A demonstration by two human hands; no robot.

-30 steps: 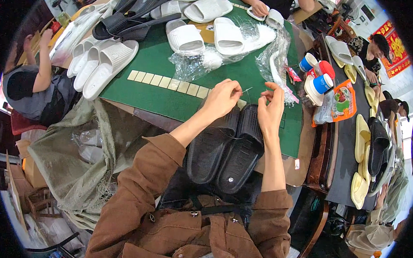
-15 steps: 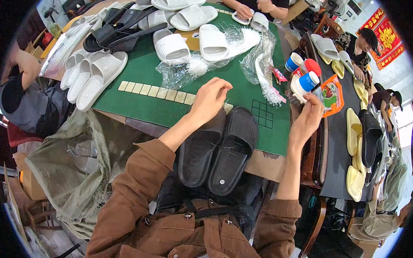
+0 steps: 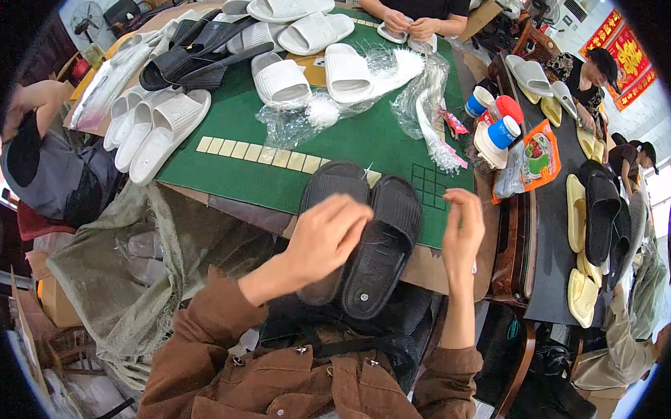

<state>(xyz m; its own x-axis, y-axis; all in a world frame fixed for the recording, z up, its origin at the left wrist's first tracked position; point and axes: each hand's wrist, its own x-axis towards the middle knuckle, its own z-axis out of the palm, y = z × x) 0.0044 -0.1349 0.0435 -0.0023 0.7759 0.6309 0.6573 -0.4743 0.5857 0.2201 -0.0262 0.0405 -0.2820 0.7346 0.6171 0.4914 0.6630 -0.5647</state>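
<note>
A pair of black ribbed slide slippers, the left one (image 3: 329,181) and the right one (image 3: 384,266), lies side by side across the table's near edge. A thin clear strand stands up between their straps. Over the left slipper hovers my left hand (image 3: 326,235), its fingers pinched together. To the right of the pair, above the green mat (image 3: 277,189), my right hand (image 3: 464,225) is raised with its thumb and fingertips together. Whatever either hand pinches is too small to make out. A row of cream square stickers (image 3: 266,155) lies just beyond the slippers.
White slippers (image 3: 281,80) and black slippers (image 3: 197,57) are piled at the far left. Bundles of white plastic strands (image 3: 431,124) lie beyond the stickers. Cups (image 3: 503,132) and an orange pouch (image 3: 536,165) stand at the right. A co-worker's hands (image 3: 423,26) work across the table.
Both my hands have come down toward me, the left over the left slipper and the right away from the cups. The co-worker's hands have come together on a white slipper.
</note>
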